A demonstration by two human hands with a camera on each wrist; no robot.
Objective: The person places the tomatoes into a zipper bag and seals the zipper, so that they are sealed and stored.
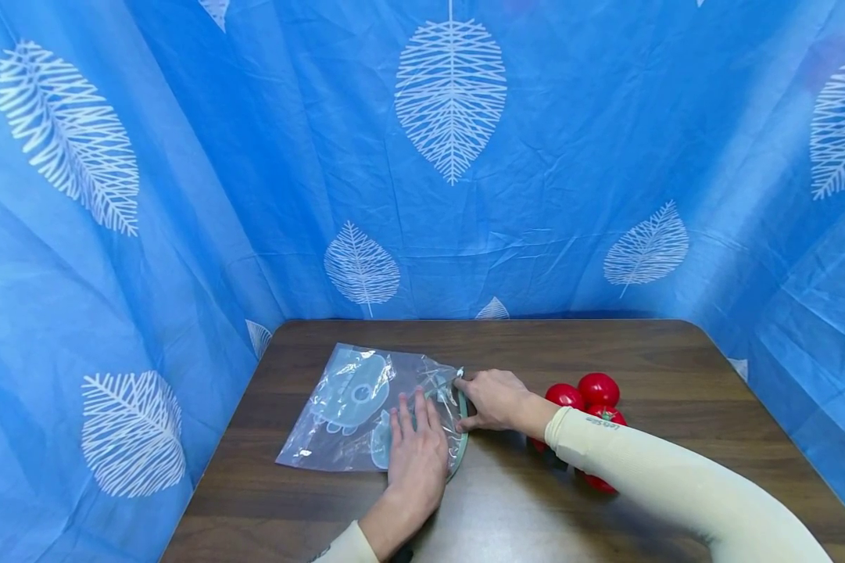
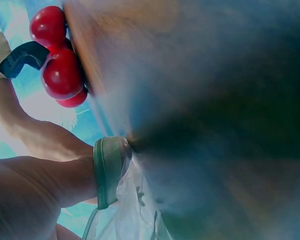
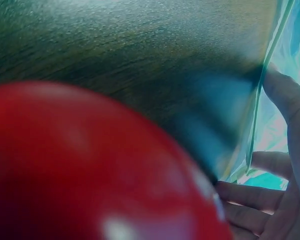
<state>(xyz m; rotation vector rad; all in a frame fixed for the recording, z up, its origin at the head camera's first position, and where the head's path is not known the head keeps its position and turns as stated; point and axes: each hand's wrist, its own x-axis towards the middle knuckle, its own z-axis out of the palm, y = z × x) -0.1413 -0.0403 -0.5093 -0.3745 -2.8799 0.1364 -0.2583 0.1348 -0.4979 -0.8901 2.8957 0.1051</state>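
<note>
A clear plastic zip bag (image 1: 298,453) with a green closure strip (image 1: 463,450) lies on the table. Inside show pale blue-green flat shapes (image 1: 355,387), one with a round hole. My left hand (image 1: 418,453) rests palm down on the bag near the strip, fingers extended. At the bag's right edge, my right hand (image 1: 495,400) holds the strip end, with its thumb and fingers along the edge. The right wrist view shows its fingers (image 3: 267,162) against the strip. How tightly they grip is partly hidden. Several red tomatoes (image 1: 599,389) lie beside the right forearm.
The brown wooden table (image 1: 605,344) has blue leaf-print curtains (image 1: 535,156) behind and at both sides. My right sleeve (image 1: 661,469) crosses in front of the tomatoes and covers part of them. A tomato (image 3: 90,165) fills much of the right wrist view.
</note>
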